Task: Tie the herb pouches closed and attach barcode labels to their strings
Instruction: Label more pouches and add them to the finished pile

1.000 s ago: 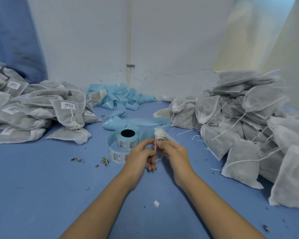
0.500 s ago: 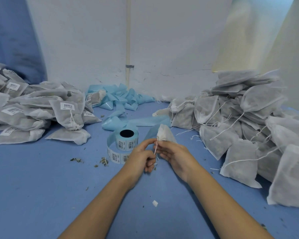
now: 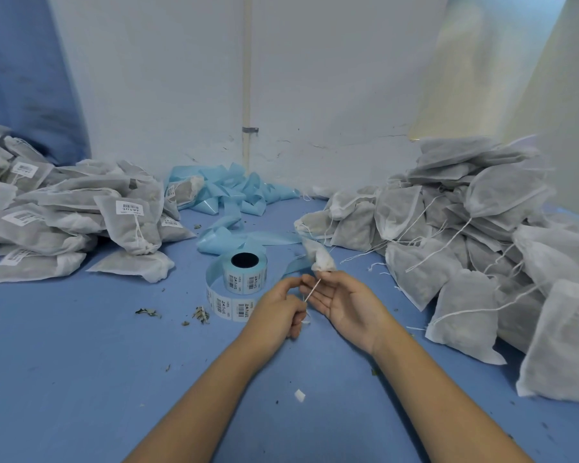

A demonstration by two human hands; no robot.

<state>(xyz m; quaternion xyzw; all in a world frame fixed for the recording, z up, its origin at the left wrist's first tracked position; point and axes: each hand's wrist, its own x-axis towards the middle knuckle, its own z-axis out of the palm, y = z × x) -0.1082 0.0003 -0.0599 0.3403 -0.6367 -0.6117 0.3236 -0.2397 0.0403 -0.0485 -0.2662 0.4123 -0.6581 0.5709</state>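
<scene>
Right hand (image 3: 340, 304) has opened since prev frame, palm up, pouch (image 3: 319, 255) at its fingertips; left hand (image 3: 278, 310) fingers pinch the string (image 3: 312, 291). Label roll (image 3: 244, 274) w/ barcodes, print unreadable.

Two bare forearms reach into view from the near edge, one from the near left and one from the near right, narrowing toward the wrists. No sleeve covers either arm as far as the picture shows them. The left hand (image 3: 279, 309) and the right hand (image 3: 343, 304) are both ungloved. The wrists and those fingers that can be seen carry no watch, band or ring. The fingernails that show on the left hand look short and unpainted. Nothing else of the person shows.
</scene>
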